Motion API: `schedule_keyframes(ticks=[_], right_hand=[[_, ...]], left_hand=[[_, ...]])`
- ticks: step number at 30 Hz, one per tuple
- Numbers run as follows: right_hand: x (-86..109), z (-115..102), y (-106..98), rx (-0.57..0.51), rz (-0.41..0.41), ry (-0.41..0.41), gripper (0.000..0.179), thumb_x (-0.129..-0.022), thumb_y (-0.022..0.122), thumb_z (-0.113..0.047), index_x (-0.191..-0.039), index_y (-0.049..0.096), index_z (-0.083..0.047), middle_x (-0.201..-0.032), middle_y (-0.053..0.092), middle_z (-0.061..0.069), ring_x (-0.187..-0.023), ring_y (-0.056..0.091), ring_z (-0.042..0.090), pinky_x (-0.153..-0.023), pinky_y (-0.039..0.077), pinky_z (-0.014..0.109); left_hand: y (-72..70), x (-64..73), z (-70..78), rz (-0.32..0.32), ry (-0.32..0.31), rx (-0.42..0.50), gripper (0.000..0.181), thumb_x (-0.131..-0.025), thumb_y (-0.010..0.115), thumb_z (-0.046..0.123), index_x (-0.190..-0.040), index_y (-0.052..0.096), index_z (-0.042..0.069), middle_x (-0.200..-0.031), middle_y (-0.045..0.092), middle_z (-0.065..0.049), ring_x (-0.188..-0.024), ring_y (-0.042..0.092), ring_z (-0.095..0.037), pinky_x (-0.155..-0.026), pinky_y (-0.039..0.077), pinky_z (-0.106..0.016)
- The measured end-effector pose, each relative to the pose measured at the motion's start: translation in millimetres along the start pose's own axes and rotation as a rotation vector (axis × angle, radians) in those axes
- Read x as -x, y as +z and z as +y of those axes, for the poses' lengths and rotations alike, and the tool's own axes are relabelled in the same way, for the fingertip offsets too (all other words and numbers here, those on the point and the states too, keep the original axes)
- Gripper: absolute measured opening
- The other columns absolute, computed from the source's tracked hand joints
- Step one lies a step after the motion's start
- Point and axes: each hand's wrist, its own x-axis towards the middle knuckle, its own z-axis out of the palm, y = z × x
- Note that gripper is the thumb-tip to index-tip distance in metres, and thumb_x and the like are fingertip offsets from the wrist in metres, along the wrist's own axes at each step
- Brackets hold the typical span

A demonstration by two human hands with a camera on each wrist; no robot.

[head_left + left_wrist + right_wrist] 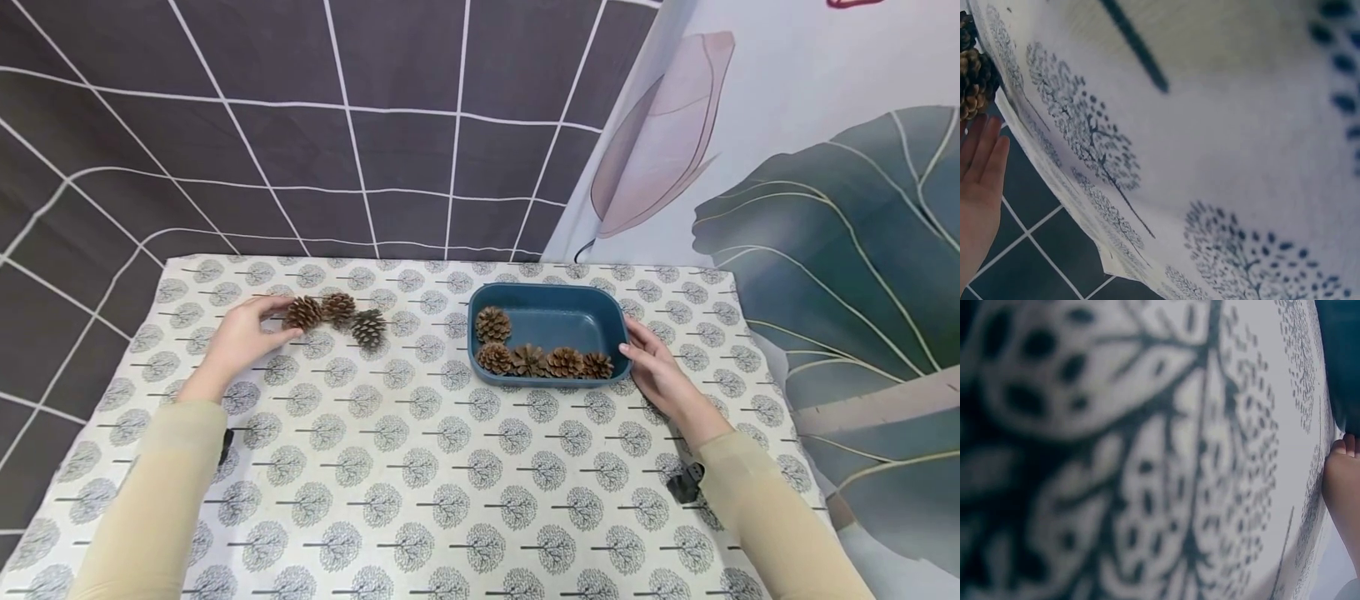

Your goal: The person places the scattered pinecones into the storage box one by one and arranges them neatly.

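Workpiece: the leftmost pine cone (303, 314), one of three loose on the patterned worktop (405, 467), with the middle cone (339, 309) touching or just beside it and the third cone (368, 330) on the side towards the container. The left hand (243, 337) is spread at the leftmost cone, thumb at the lower edge, fingers at the upper; whether the tips bear on it cannot be told. The right hand (660, 368) grips the right end of the blue container (558, 327), thumb at the rim, fingers along the outer wall. Five further cones (492, 324) sit inside, along the left and near walls.

Handling: expect a cone to be light, stiff and rough, hence low in slip; its scales may chip under hard squeezing. Take hold across the widest girth, thumb opposing fingers, with light pressure. The container appears smooth and stiff; steady it by rim and end wall
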Motion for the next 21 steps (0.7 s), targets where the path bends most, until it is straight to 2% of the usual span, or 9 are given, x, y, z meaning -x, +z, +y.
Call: schedule_keyframes(ticks=[6,14,21], right_hand=[[0.1,-0.2,0.1,-0.009,0.000,0.000,0.072,-0.109,0.049,-0.005,-0.170,0.011,-0.005,-0.178,0.003,0.018,-0.136,0.047,-0.007,-0.134,0.023,0.027],[-0.4,-0.7,0.0,-0.012,-0.008,-0.012,0.071,-0.109,0.049,-0.005,-0.169,0.012,-0.004,-0.177,0.007,0.018,-0.138,0.047,-0.005,-0.133,0.026,0.025],[0.9,-0.8,0.1,-0.011,-0.008,-0.011,0.071,-0.109,0.050,-0.005,-0.170,0.012,-0.006,-0.178,0.006,0.017,-0.137,0.047,-0.006,-0.133,0.025,0.026]], left_hand=[[3.9,-2.4,-1.7,0.014,0.010,-0.015,0.072,-0.092,0.083,0.021,-0.151,0.050,-0.005,-0.147,0.054,-0.038,-0.131,0.054,-0.059,-0.113,0.040,-0.075],[5.1,-2.0,1.3,0.009,-0.030,-0.004,0.069,-0.096,0.078,0.017,-0.153,0.047,-0.006,-0.147,0.055,-0.038,-0.128,0.057,-0.058,-0.115,0.040,-0.074],[1.3,0.4,2.8,0.066,-0.014,0.022,0.059,-0.096,0.077,0.012,-0.147,0.054,-0.007,-0.141,0.060,-0.038,-0.129,0.058,-0.059,-0.113,0.044,-0.072]])
